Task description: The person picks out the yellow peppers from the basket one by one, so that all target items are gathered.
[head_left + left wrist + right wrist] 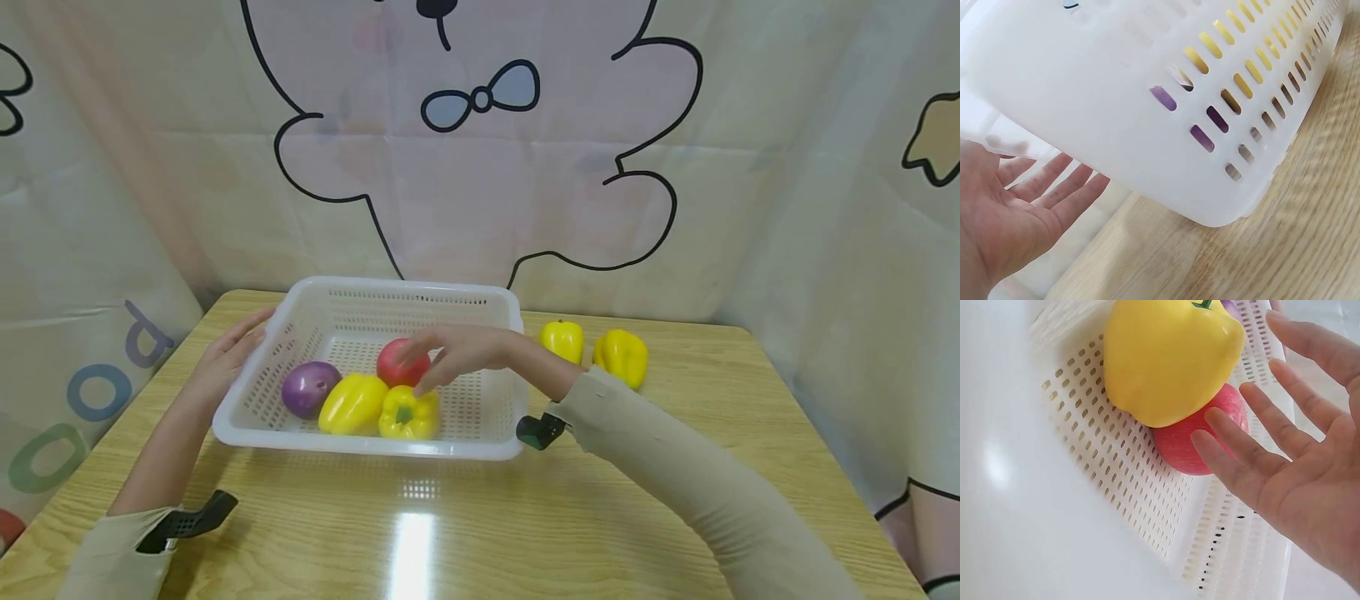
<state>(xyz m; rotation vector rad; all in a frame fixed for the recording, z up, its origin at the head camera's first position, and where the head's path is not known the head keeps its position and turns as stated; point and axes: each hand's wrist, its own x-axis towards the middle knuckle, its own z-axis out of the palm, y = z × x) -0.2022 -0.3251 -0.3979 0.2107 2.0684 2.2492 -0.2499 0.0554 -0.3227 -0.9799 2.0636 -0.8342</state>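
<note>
A white perforated plastic basket [465, 450] stands on the table, holding a purple eggplant-like vegetable [311, 389], two yellow bell peppers [354, 405] and a red apple [401, 363]. My left hand [232, 354] is at the basket's left side, its straight fingers along the outer wall; the left wrist view shows the palm [1016, 219] by the basket's end. Over the basket's inside hovers my right hand [468, 354], fingers spread and nothing between them. In the right wrist view its fingertips [1207, 444] overlap the apple [1191, 447], next to a yellow bell pepper [1169, 359].
Two more yellow bell peppers, a nearer one [621, 358] and a farther one [562, 340], sit on the wooden table [300, 525] to the right of the basket, behind my right forearm. A printed curtain [480, 183] hangs along the table's far edge.
</note>
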